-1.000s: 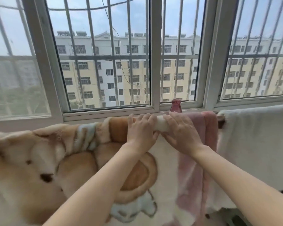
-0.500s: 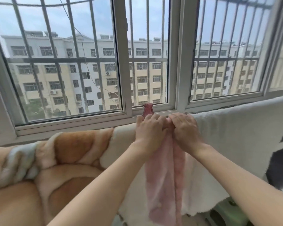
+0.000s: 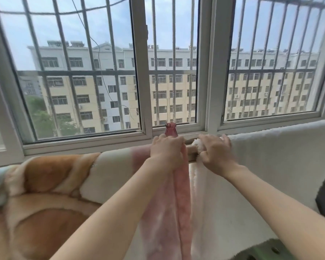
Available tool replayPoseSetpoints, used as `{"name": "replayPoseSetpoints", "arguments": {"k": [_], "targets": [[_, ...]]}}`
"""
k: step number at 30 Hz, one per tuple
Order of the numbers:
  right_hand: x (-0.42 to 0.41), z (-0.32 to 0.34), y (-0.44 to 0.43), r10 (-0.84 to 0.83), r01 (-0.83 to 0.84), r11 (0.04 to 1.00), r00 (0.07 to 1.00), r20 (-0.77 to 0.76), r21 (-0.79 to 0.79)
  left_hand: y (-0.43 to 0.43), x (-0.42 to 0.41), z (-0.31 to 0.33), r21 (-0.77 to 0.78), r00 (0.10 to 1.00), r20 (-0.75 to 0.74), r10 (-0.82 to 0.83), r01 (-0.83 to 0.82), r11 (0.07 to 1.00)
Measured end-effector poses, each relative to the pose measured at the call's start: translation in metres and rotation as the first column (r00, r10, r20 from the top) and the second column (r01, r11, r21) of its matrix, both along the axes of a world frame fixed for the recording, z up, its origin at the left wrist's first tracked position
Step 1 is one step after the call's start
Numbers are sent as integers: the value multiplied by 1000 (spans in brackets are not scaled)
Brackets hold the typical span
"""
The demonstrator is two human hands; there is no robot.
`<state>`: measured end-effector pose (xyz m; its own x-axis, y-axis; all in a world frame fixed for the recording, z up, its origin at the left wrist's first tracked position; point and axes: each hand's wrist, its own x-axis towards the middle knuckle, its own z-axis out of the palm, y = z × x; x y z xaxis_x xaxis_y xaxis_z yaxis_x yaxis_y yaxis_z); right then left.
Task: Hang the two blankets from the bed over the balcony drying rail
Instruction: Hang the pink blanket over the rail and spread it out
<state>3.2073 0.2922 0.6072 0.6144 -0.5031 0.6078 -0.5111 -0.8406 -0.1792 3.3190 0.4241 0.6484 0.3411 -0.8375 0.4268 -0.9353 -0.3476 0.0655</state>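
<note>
1. A balcony is seen from a head-worn camera that looks forward and down along two bare forearms. Beyond them a barred window (image 3: 210,72) faces a pale apartment block (image 3: 111,91).
2. Both blankets are draped over the drying rail (image 3: 192,153), which runs below the window sill. A patterned blanket (image 3: 64,177) in orange and cream, with a pink border, is hung on the left. A fluffy white blanket (image 3: 270,156) is hung on the right.
3. Only a short bare stretch of the rail is shown, between the two hands. The rest is covered by cloth.
4. The left hand (image 3: 166,150) is laid over the top of the rail. Its fingers are curled round the pink border of the patterned blanket, which is gathered into folds below it.
5. The right hand (image 3: 215,152) is set just beside it. The fluffy near edge of the white blanket is pinched by its bent fingers.
6. A pink glass bottle (image 3: 170,128) is stood on the sill just behind the left hand.
7. The hanging itself is judged to be done. The step in hand appears to be the tidying of the two inner edges where the blankets meet.
8. For the next move, each edge probably needs to be drawn flat along the rail, so that the bunched pink folds are spread out. Care would be called for near the bottle, which could be knocked over.
</note>
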Motion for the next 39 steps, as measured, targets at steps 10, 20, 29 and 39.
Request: {"name": "replayPoseSetpoints", "arguments": {"k": [10,20,29,39], "targets": [[-12,8,-38,165,-172,985,969,-183,-23,-22,-16,0,-98,1000,0,27,-27,995],[-26,2,-53,203,-209,976,975,-94,-58,-65,-45,-8,-197,996,-91,-18,0,980],[-38,-4,-50,254,-254,967,964,77,-12,-68,-42,-18,-159,998,9,58,-56,986],[-4,-10,-8,366,-355,913,930,21,-199,-19,-29,-28,-279,980,47,191,-170,945]]}}
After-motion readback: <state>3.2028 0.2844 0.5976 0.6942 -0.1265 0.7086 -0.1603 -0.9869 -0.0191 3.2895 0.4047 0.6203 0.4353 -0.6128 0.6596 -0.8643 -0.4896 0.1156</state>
